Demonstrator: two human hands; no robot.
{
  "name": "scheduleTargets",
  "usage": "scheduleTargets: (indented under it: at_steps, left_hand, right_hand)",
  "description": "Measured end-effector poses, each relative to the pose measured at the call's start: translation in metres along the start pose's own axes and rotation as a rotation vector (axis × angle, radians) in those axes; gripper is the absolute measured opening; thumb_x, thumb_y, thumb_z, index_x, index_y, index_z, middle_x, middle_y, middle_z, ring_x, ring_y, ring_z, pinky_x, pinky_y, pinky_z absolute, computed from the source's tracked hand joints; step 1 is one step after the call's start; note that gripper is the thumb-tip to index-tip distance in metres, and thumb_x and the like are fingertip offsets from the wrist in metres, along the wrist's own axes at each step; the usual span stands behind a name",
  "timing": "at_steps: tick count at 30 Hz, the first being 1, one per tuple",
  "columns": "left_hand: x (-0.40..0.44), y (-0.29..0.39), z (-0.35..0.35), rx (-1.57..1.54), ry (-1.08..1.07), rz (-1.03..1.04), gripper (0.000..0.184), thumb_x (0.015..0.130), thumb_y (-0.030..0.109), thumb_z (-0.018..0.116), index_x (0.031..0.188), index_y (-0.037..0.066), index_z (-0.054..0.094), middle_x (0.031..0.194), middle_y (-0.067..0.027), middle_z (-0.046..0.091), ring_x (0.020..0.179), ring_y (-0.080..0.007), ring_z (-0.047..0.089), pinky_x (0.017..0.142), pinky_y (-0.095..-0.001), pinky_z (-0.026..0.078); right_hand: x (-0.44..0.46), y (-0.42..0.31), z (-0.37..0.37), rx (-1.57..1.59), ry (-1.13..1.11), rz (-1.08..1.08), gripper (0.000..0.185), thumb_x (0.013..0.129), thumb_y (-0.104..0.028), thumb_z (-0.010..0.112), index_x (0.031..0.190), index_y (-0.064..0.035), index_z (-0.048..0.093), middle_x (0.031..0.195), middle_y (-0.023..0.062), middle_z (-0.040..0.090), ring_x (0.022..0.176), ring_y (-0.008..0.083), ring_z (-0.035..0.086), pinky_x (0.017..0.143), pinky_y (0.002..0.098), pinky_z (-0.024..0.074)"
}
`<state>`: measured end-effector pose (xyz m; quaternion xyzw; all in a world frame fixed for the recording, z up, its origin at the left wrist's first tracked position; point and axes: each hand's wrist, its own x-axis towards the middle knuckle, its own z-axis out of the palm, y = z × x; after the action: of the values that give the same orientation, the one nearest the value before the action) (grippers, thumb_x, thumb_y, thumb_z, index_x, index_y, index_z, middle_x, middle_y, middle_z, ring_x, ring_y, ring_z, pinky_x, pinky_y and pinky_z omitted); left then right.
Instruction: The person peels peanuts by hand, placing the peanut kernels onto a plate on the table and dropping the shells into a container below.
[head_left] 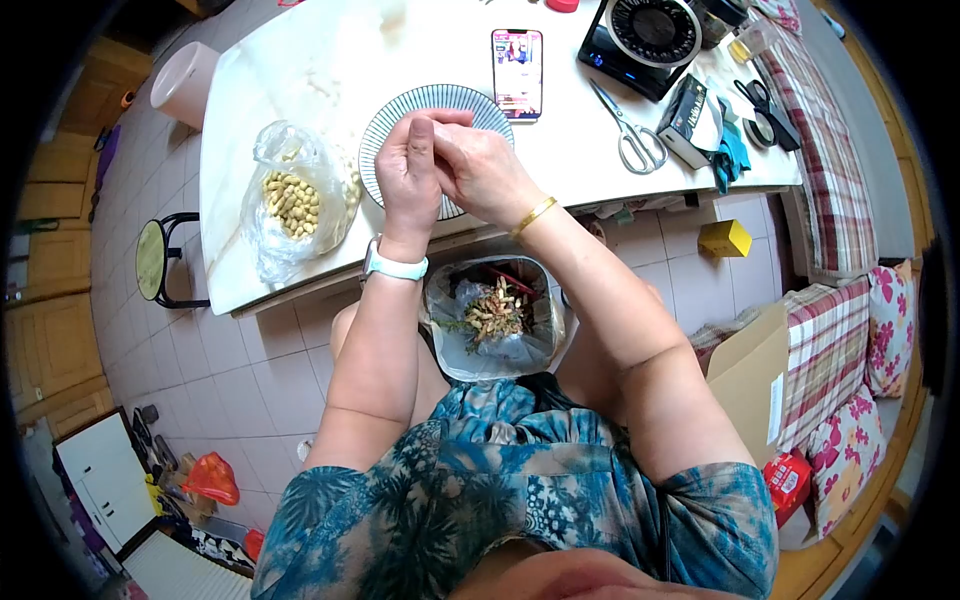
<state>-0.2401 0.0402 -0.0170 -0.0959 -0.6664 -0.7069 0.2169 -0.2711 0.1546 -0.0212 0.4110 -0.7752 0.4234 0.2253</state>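
Observation:
Both hands meet above a round striped plate (385, 118) near the table's front edge. My left hand (408, 178) is closed, its thumb pointing up, with the fingers hidden behind it. My right hand (488, 172) presses against it, fingers curled inward. Whatever lies between them, if anything, cannot be seen. To the left sits a clear plastic bag (272, 262) of unshelled peanuts (292, 204). Below the hands, between the knees, stands a lined bin (545, 362) holding peanut shells (498, 312) and other scraps.
A lit phone (517, 75) lies behind the plate. Scissors (632, 135), a tissue box (686, 122) and a black fan-like appliance (652, 38) are on the right of the table. A stool (152, 260) stands left, a cardboard box (750, 375) right.

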Motion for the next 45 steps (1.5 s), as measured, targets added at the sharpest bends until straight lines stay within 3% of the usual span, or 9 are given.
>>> scheduleTargets:
  at_steps: [11, 14, 16, 19, 22, 28, 35, 38, 45]
  left_hand:
    - [-0.003, -0.006, 0.002, 0.024, 0.156, -0.044, 0.054, 0.111, 0.041, 0.041, 0.082, 0.000, 0.062, 0.078, -0.0109, 0.070, 0.073, -0.0158, 0.066, 0.070, -0.0275, 0.053]
    - [-0.002, -0.005, 0.003, 0.042, 0.176, -0.049, 0.055, 0.111, 0.042, 0.040, 0.081, 0.000, 0.062, 0.076, -0.0108, 0.070, 0.071, -0.0158, 0.066, 0.069, -0.0274, 0.053]
    - [-0.002, -0.005, 0.003, 0.046, 0.180, -0.040, 0.056, 0.111, 0.042, 0.040, 0.080, 0.000, 0.062, 0.075, -0.0109, 0.070, 0.071, -0.0159, 0.066, 0.069, -0.0274, 0.053]
    - [-0.002, -0.006, 0.002, 0.038, 0.176, -0.049, 0.057, 0.111, 0.043, 0.039, 0.080, 0.000, 0.062, 0.075, -0.0109, 0.070, 0.071, -0.0162, 0.066, 0.069, -0.0277, 0.053]
    - [-0.002, -0.006, 0.002, 0.043, 0.167, -0.040, 0.057, 0.111, 0.042, 0.039, 0.080, 0.000, 0.062, 0.075, -0.0106, 0.070, 0.070, -0.0162, 0.066, 0.069, -0.0279, 0.053]
    - [-0.002, -0.006, 0.000, 0.047, 0.166, -0.055, 0.058, 0.112, 0.042, 0.038, 0.080, 0.000, 0.062, 0.075, -0.0114, 0.070, 0.070, -0.0165, 0.066, 0.070, -0.0281, 0.053]
    - [0.001, -0.014, -0.003, 0.013, 0.131, -0.072, 0.048, 0.111, 0.040, 0.041, 0.103, -0.002, 0.062, 0.092, -0.0098, 0.069, 0.080, -0.0149, 0.066, 0.072, -0.0279, 0.055]
    - [0.000, -0.014, -0.004, 0.040, 0.078, -0.143, 0.044, 0.110, 0.037, 0.045, 0.113, -0.003, 0.063, 0.097, -0.0078, 0.068, 0.083, -0.0120, 0.065, 0.073, -0.0258, 0.056]
    - [0.002, -0.007, -0.004, -0.126, 0.095, -0.290, 0.043, 0.107, 0.035, 0.055, 0.124, -0.004, 0.064, 0.103, -0.0065, 0.069, 0.087, -0.0105, 0.065, 0.073, -0.0226, 0.056]
  right_hand:
    - [-0.005, 0.005, 0.018, 0.004, 0.068, 0.015, 0.010, 0.091, -0.017, 0.063, 0.097, -0.0095, 0.061, 0.076, 0.0120, 0.069, 0.073, 0.0316, 0.070, 0.060, 0.0396, 0.0569]
    - [-0.004, 0.001, 0.013, -0.046, 0.001, 0.055, 0.010, 0.091, -0.017, 0.063, 0.098, -0.0104, 0.061, 0.089, 0.0099, 0.074, 0.075, 0.0297, 0.072, 0.060, 0.0381, 0.0575]
    - [-0.002, -0.002, 0.009, -0.015, -0.024, 0.060, 0.028, 0.088, -0.013, 0.068, 0.116, -0.0089, 0.065, 0.116, 0.0137, 0.073, 0.090, 0.0316, 0.074, 0.069, 0.0373, 0.0612]
    - [-0.003, -0.002, 0.010, -0.024, -0.022, 0.059, 0.031, 0.088, -0.013, 0.068, 0.119, -0.0095, 0.065, 0.119, 0.0131, 0.072, 0.090, 0.0317, 0.074, 0.069, 0.0373, 0.0612]
    - [-0.003, -0.002, 0.014, -0.038, 0.070, 0.021, 0.011, 0.089, -0.016, 0.064, 0.100, -0.0114, 0.063, 0.110, 0.0060, 0.075, 0.076, 0.0283, 0.073, 0.059, 0.0369, 0.0578]
    - [-0.003, 0.001, 0.015, -0.021, 0.071, 0.022, 0.009, 0.089, -0.017, 0.066, 0.097, -0.0123, 0.064, 0.086, 0.0089, 0.073, 0.071, 0.0294, 0.071, 0.057, 0.0377, 0.0566]
    - [0.004, 0.002, 0.001, -0.103, -0.004, 0.095, 0.020, 0.089, -0.016, 0.070, 0.108, -0.0106, 0.069, 0.093, 0.0083, 0.073, 0.073, 0.0278, 0.071, 0.062, 0.0360, 0.0569]
    - [0.009, 0.008, -0.005, -0.199, 0.121, 0.087, 0.012, 0.087, -0.020, 0.072, 0.087, -0.0097, 0.067, 0.078, 0.0064, 0.062, 0.069, 0.0268, 0.067, 0.059, 0.0366, 0.0549]
    - [0.010, 0.006, -0.007, -0.195, 0.143, 0.082, 0.010, 0.084, -0.015, 0.075, 0.092, -0.0097, 0.071, 0.084, 0.0076, 0.063, 0.072, 0.0260, 0.067, 0.060, 0.0364, 0.0547]
